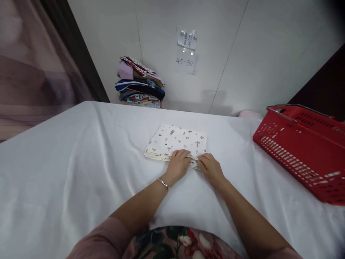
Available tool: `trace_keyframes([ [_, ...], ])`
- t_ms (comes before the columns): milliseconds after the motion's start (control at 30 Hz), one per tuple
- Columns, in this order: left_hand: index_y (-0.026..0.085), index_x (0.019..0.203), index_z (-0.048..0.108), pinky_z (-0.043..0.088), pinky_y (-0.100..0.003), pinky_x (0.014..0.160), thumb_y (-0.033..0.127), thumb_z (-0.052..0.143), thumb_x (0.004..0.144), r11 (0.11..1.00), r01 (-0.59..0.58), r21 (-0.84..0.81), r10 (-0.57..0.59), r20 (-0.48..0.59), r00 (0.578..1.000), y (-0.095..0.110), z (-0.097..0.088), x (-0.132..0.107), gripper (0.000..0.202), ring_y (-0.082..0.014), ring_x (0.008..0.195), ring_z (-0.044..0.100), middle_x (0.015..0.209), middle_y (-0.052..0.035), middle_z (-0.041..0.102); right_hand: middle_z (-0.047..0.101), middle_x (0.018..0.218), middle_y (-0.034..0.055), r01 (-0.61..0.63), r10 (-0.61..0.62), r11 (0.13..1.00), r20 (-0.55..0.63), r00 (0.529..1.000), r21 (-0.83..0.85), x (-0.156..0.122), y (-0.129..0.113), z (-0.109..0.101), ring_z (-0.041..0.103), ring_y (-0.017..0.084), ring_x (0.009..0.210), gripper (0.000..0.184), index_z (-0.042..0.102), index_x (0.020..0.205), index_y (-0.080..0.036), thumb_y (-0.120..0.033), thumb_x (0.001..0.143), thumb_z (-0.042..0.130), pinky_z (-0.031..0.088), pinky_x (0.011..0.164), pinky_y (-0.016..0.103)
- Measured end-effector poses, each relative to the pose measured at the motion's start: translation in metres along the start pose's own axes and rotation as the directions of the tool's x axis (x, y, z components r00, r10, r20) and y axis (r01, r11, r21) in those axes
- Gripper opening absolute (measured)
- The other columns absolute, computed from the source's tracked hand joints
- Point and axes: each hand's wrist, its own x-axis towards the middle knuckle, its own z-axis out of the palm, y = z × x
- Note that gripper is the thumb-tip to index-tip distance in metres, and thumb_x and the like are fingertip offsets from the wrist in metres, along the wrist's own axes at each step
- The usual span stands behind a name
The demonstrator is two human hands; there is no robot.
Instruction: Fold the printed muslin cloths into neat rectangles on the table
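Note:
A white cloth (178, 139) with small grey and green prints lies folded into a flat, layered rectangle in the middle of the table. My left hand (179, 165), below a silver bracelet on the wrist, closes on the cloth's near edge with fingers over the top layer. Just to its right, my right hand (211, 167) pinches the layers of that same edge near the right corner. Both thumbs are mostly hidden, and the cloth rests on the table between the hands.
A white sheet (88, 172) with creases covers the table. At the right stands a red plastic basket (302, 144) with a metal handle. Beyond the far edge, a stack of folded cloths (140, 84) rests against the wall, below and left of paper labels (186, 62).

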Motion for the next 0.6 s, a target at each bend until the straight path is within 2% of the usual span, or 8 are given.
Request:
trace_keyframes([
  [133, 0.024, 0.094, 0.064, 0.034, -0.041, 0.093, 0.024, 0.052, 0.086, 1.000, -0.008, 0.016, 0.008, -0.001, 1.000, 0.001, 0.003, 0.002, 0.014, -0.0216, 0.112, 0.046, 0.120, -0.0031, 0.056, 0.061, 0.098, 0.0061, 0.002, -0.002, 1.000, -0.018, 1.000, 0.031, 0.000, 0.004, 0.002, 0.053, 0.021, 0.093, 0.024, 0.061, 0.103, -0.023, -0.025, 0.092, 0.039, 0.047, 0.079, 0.035],
  [300, 0.023, 0.085, 0.066, 0.030, -0.043, 0.098, 0.024, 0.050, 0.088, 0.998, -0.036, 0.051, 0.038, -0.039, 0.998, 0.006, 0.008, 0.006, 0.016, -0.0202, 0.112, 0.046, 0.120, -0.0026, 0.057, 0.063, 0.097, 0.0063, -0.003, 0.008, 0.996, -0.044, 0.999, 0.094, 0.000, 0.010, 0.005, 0.054, 0.021, 0.092, 0.027, 0.059, 0.109, -0.022, -0.024, 0.091, 0.039, 0.047, 0.080, 0.037],
  [600, 0.021, 0.080, 0.064, 0.031, -0.042, 0.099, 0.019, 0.047, 0.088, 0.987, -0.091, 0.134, 0.098, -0.045, 0.994, 0.013, 0.013, 0.014, 0.019, -0.0190, 0.112, 0.046, 0.120, -0.0015, 0.057, 0.065, 0.097, 0.0044, -0.032, 0.043, 0.984, -0.059, 0.997, 0.174, 0.003, 0.013, 0.004, 0.056, 0.020, 0.090, 0.023, 0.060, 0.105, -0.023, -0.024, 0.089, 0.043, 0.047, 0.080, 0.035],
])
